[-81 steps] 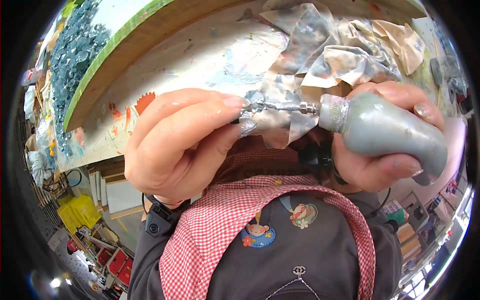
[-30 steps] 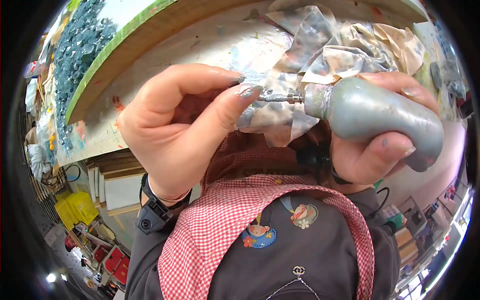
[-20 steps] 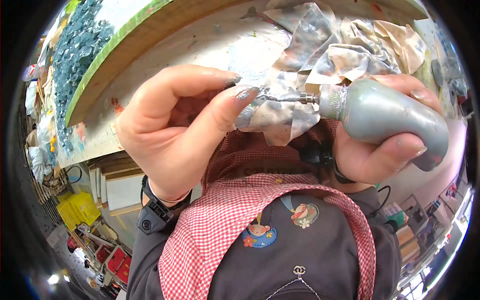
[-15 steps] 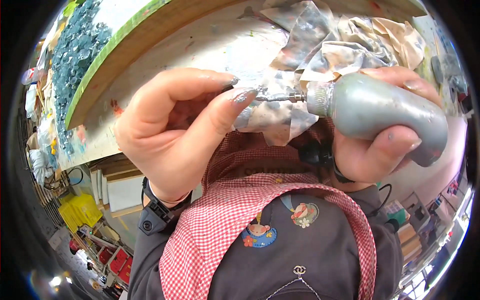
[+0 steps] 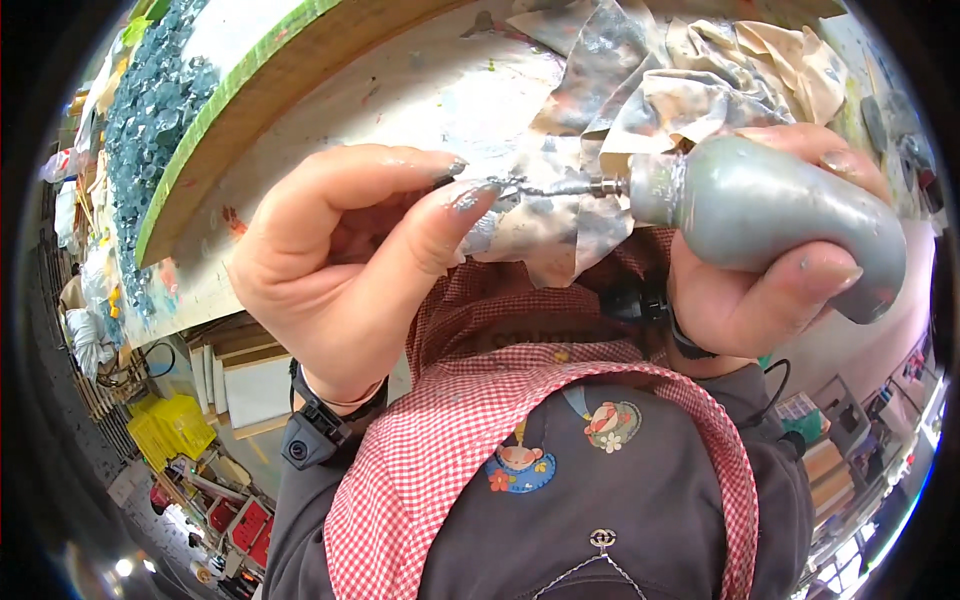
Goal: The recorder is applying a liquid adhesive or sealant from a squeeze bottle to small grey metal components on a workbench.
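My right hand (image 5: pixel 765 300) is wrapped round a grey squeeze bottle (image 5: pixel 800 215), tilted on its side with its ribbed cap (image 5: pixel 655 190) to the left. From the cap a short metal nozzle (image 5: pixel 608 187) points at my left hand (image 5: pixel 335 245). A thin, glossy grey strand (image 5: pixel 550 188) runs between the nozzle and my left fingertips. The thumb and forefinger of my left hand are closed in a pinch. Grey smears coat both fingertips. Something small and dark shows between them, too hidden to name.
Stained, crumpled cloth (image 5: pixel 690 100) lies on the paint-marked table (image 5: pixel 420 110) beyond the bottle. A curved green-edged board (image 5: pixel 215 140) stands at the left, with blue-grey glassy chips (image 5: pixel 150 110) past it. Below the table's left edge are stacked panels (image 5: pixel 255 385).
The bottle has shifted slightly right and up, widening the gap between its nozzle and my left fingertips. My left hand keeps its pinch and has hardly moved.
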Demonstrator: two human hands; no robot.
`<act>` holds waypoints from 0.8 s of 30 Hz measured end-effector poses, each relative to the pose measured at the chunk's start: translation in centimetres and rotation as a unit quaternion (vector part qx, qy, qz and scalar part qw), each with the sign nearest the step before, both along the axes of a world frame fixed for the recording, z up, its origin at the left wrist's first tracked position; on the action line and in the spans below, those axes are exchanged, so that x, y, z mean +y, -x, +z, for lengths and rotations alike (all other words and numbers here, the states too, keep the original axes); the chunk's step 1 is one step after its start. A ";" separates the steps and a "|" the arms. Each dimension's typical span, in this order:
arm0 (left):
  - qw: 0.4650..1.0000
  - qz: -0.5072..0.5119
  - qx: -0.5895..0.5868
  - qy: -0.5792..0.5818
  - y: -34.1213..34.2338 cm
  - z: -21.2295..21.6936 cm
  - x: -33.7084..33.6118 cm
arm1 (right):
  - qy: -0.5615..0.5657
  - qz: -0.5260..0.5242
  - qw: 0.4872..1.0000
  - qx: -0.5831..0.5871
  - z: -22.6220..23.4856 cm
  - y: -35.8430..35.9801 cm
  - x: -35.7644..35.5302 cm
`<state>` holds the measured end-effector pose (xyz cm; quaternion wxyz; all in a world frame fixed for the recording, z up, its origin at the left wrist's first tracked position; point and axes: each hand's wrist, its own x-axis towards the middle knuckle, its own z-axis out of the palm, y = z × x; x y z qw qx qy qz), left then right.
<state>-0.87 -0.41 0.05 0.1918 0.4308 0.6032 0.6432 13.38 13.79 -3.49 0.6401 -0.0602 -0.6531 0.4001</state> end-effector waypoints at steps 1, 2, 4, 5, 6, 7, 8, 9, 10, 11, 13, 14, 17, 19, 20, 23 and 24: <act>1.000 0.000 0.001 0.000 0.0 0.0 0.0 | 0.006 0.022 1.000 0.000 0.0 -0.1 -0.2; 1.000 0.005 0.006 0.007 0.0 0.0 0.0 | 0.018 0.039 0.999 0.013 0.0 0.0 -0.2; 1.000 -0.001 -0.003 0.003 -0.1 0.1 0.0 | 0.030 0.054 0.998 0.027 0.0 0.0 -0.5; 1.000 0.002 -0.005 0.010 -0.1 0.1 0.0 | 0.033 0.009 0.999 0.001 0.1 0.1 -0.6; 1.000 -0.003 -0.008 0.006 -0.1 0.2 0.0 | 0.035 -0.013 0.999 -0.011 0.2 0.1 -0.8; 1.000 0.002 -0.014 0.010 -0.1 0.3 0.0 | 0.037 -0.036 0.998 -0.024 0.3 0.2 -0.8; 1.000 0.009 -0.021 0.017 -0.1 0.3 0.0 | 0.043 -0.027 0.998 -0.027 0.5 0.1 -1.0; 1.000 0.006 -0.019 0.014 0.0 0.4 0.0 | 0.050 -0.019 0.998 -0.031 0.6 0.0 -1.1; 1.000 0.005 -0.022 0.017 0.1 0.4 0.0 | 0.057 -0.010 0.998 -0.035 0.8 0.0 -1.2; 0.999 0.003 -0.027 0.020 0.1 0.5 0.0 | 0.063 -0.002 0.997 -0.038 0.9 -0.1 -1.3; 0.999 0.007 -0.028 0.025 0.1 0.6 0.0 | 0.070 0.007 0.997 -0.041 1.2 -0.3 -1.5; 0.999 0.009 -0.035 0.029 0.1 0.6 0.0 | 0.056 -0.010 0.996 -0.072 1.3 -0.3 -1.5; 0.997 0.028 -0.050 0.045 -0.1 0.7 -0.2 | 0.042 -0.041 0.991 -0.117 1.6 -0.5 -1.8; 0.998 0.019 -0.056 0.029 0.0 0.6 -0.2 | 0.041 -0.055 0.989 -0.132 1.7 -0.6 -2.1; 0.997 0.020 -0.068 0.023 0.0 0.5 -0.2 | 0.074 -0.045 0.988 -0.128 1.8 -0.6 -2.2; 0.992 -0.014 -0.121 -0.023 0.3 0.3 -0.2 | 0.114 -0.024 0.988 -0.100 1.7 -0.5 -2.3; 0.993 -0.043 -0.102 -0.046 0.5 0.2 -0.1 | 0.122 -0.013 0.989 -0.078 1.6 -0.4 -2.2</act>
